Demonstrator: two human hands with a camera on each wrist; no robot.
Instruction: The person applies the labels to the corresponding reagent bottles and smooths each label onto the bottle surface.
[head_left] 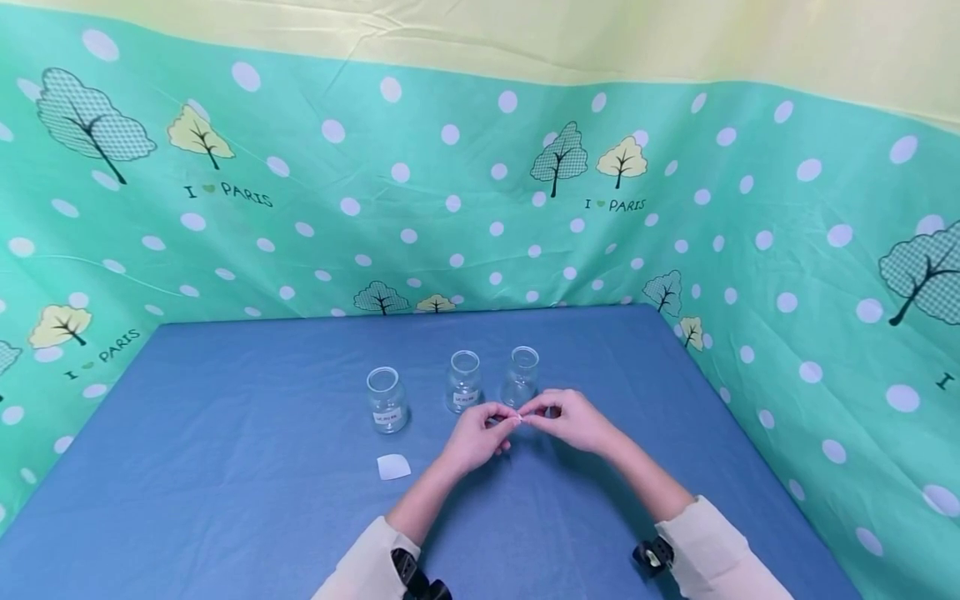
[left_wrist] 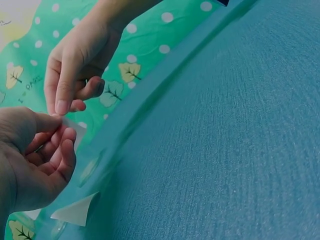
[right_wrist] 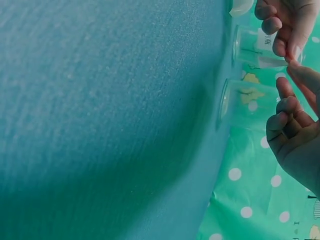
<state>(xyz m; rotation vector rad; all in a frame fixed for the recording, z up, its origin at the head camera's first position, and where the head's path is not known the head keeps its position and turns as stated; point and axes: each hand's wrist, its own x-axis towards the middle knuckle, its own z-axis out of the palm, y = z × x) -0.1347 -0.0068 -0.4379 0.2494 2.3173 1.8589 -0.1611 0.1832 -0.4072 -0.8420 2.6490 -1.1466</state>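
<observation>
So the left hand point(head_left: 480, 437) and right hand point(head_left: 572, 421) both have a pinched grip on that little white slip point(left_wrist: 77, 132), up off the table point(head_left: 225, 467) near the rightmost jar point(head_left: 521, 377) — I'd pinch only the very edge, go slow, and avoid creasing it.

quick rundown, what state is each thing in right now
Left jar: upright, lidless, labelled
Middle jar: upright, lidless, labelled
Right jar: upright, lidless, no label showing
White paper: lying loose, an edge curled up
Small white slip: pinched, held up
Left hand: pinching the slip
Right hand: pinching the slip
</observation>
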